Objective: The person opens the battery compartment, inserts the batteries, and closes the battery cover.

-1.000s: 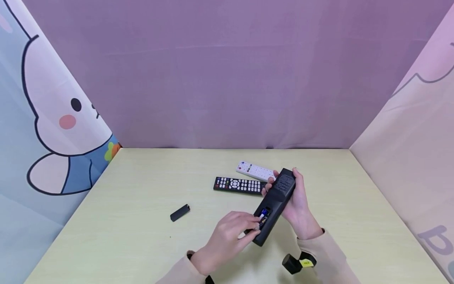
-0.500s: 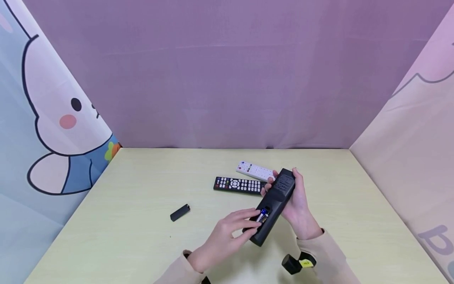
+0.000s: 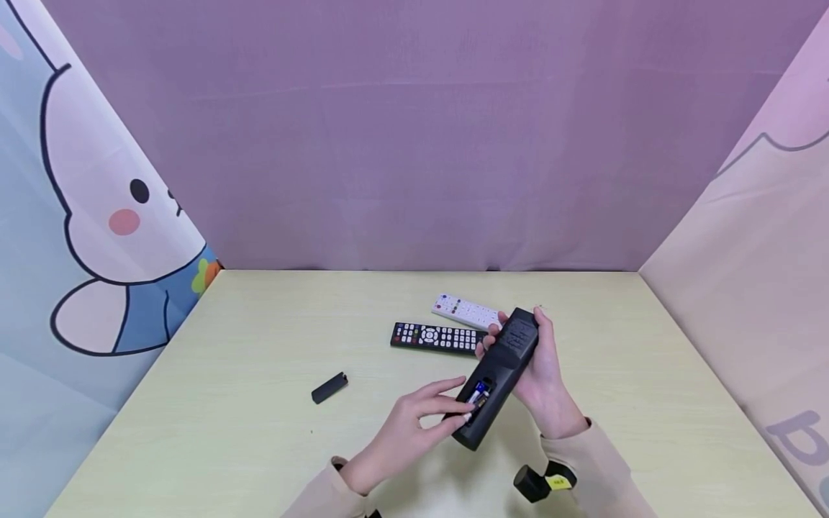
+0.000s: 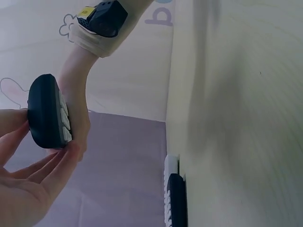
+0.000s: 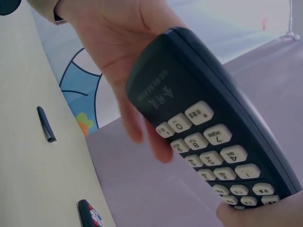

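A black remote control (image 3: 500,374) is held tilted, its back facing up and its battery compartment uncovered. Inside the compartment lie batteries (image 3: 478,393), one with a blue end; fingers partly cover them. My right hand (image 3: 542,378) grips the remote's upper part from below, fingers and thumb on opposite edges. My left hand (image 3: 417,428) has its thumb and a finger at the compartment's lower end, over the batteries. In the left wrist view, other fingers of this left hand (image 4: 33,184) touch the keypad side, so the remote sits between them and the thumb.
A small black battery cover (image 3: 329,388) lies on the table (image 3: 259,345) at left. Behind the held remote lie another black remote (image 3: 434,338) with white keys and a white remote (image 3: 466,311). Fabric walls stand at the back and sides.
The left hand's fingers have slid slightly down and left along the compartment, exposing more of the batteries. The right hand and the remote control have hardly moved.
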`<move>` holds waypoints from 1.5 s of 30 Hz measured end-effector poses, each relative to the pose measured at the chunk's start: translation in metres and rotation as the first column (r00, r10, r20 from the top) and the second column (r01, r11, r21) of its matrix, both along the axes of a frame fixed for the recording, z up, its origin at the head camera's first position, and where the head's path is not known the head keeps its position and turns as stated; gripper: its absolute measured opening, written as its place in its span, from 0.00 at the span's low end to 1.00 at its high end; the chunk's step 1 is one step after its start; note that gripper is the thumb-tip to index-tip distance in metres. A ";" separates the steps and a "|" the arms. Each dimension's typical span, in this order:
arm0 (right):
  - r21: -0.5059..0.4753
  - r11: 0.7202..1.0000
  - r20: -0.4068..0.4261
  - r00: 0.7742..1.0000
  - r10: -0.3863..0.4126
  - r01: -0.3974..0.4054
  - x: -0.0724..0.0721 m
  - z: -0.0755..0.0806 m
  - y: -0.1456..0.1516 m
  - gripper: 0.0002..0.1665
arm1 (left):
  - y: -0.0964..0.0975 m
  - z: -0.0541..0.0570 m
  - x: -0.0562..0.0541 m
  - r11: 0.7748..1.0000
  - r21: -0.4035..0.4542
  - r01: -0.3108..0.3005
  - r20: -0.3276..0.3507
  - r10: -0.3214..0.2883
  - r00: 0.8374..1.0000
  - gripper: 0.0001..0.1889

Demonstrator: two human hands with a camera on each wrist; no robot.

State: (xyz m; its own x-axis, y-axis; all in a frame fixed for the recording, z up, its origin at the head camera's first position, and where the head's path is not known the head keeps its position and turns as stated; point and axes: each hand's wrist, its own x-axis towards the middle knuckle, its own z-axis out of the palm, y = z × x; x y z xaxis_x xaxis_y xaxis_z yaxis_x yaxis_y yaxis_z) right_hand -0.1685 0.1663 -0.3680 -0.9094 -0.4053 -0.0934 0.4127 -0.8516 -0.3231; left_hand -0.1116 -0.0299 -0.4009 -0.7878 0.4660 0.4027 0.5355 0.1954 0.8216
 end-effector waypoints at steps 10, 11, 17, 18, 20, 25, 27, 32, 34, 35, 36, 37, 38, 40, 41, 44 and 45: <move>0.004 1.000 0.020 0.999 -0.026 0.026 0.000 -0.001 -0.003 0.28 | 0.003 0.002 0.001 0.998 0.064 -0.022 0.267 0.004 0.964 0.12; 0.002 0.999 0.023 0.999 -0.033 0.033 0.000 -0.001 -0.003 0.28 | 0.003 0.001 0.001 0.998 0.057 -0.032 0.276 0.015 0.961 0.12; -0.003 0.999 0.042 0.998 -0.042 0.042 0.003 -0.001 -0.010 0.27 | 0.006 -0.001 -0.002 0.995 0.046 -0.088 0.286 0.071 0.956 0.10; -0.002 0.999 0.041 0.998 -0.039 0.040 0.003 0.000 -0.011 0.27 | 0.006 -0.001 -0.002 0.994 0.048 -0.093 0.283 0.076 0.956 0.10; 0.001 0.999 0.038 0.998 -0.040 0.040 0.004 0.000 -0.013 0.27 | 0.005 0.001 -0.003 0.995 0.044 -0.087 0.283 0.071 0.957 0.10; 0.006 0.999 0.044 0.998 -0.050 0.050 0.004 0.001 -0.014 0.27 | 0.000 0.005 -0.004 1.000 0.000 -0.021 0.302 0.020 0.953 0.12; 0.002 0.999 0.046 0.998 -0.046 0.046 0.004 0.001 -0.014 0.27 | -0.002 0.007 -0.004 1.000 -0.012 0.004 0.329 0.000 0.944 0.13; -0.003 0.999 0.041 0.998 -0.041 0.041 0.003 0.001 -0.014 0.27 | -0.002 0.009 -0.005 1.000 -0.004 0.016 0.376 -0.013 0.927 0.14; 0.002 0.999 0.040 0.998 -0.043 0.043 0.003 0.001 -0.014 0.27 | -0.001 0.009 -0.005 1.000 0.012 0.010 0.384 -0.013 0.923 0.14; 0.004 0.999 0.039 0.998 -0.045 0.045 0.003 0.001 -0.014 0.27 | -0.001 0.008 -0.005 1.000 0.018 0.006 0.388 -0.012 0.922 0.14; 0.007 0.999 0.038 0.998 -0.047 0.047 0.003 0.001 -0.014 0.27 | 0.000 0.008 -0.005 1.000 0.026 0.002 0.392 -0.012 0.920 0.13; 0.009 0.999 0.037 0.998 -0.048 0.047 0.003 0.001 -0.014 0.27 | 0.001 0.008 -0.005 1.000 0.029 -0.002 0.392 -0.010 0.920 0.13; 0.009 0.999 0.035 0.998 -0.049 0.049 0.003 0.001 -0.014 0.27 | 0.001 0.007 -0.005 0.999 0.033 -0.005 0.392 -0.009 0.920 0.13; 0.011 0.999 0.029 0.998 -0.050 0.050 0.003 0.000 -0.014 0.27 | 0.002 0.007 -0.004 0.999 0.036 -0.009 0.388 -0.006 0.922 0.14; 0.013 0.999 0.026 0.998 -0.051 0.051 0.003 0.000 -0.013 0.27 | 0.003 0.007 -0.004 0.999 0.036 -0.013 0.384 -0.001 0.923 0.14; 0.021 0.998 0.015 0.999 -0.052 0.052 0.003 0.000 -0.012 0.27 | 0.005 0.007 -0.002 0.999 0.037 -0.030 0.373 0.014 0.928 0.13; 0.024 0.998 0.012 0.999 -0.050 0.050 0.003 -0.001 -0.012 0.27 | 0.006 0.007 -0.001 0.999 0.039 -0.036 0.371 0.019 0.928 0.13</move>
State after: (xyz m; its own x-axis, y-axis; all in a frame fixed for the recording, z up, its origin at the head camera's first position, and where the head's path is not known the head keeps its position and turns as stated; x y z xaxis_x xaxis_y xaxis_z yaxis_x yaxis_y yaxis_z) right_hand -0.1657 0.1545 -0.3685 -0.9273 -0.3566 -0.1139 0.3737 -0.8635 -0.3388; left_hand -0.1127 -0.0235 -0.3938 -0.8972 0.4303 0.0995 0.1865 0.1648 0.9685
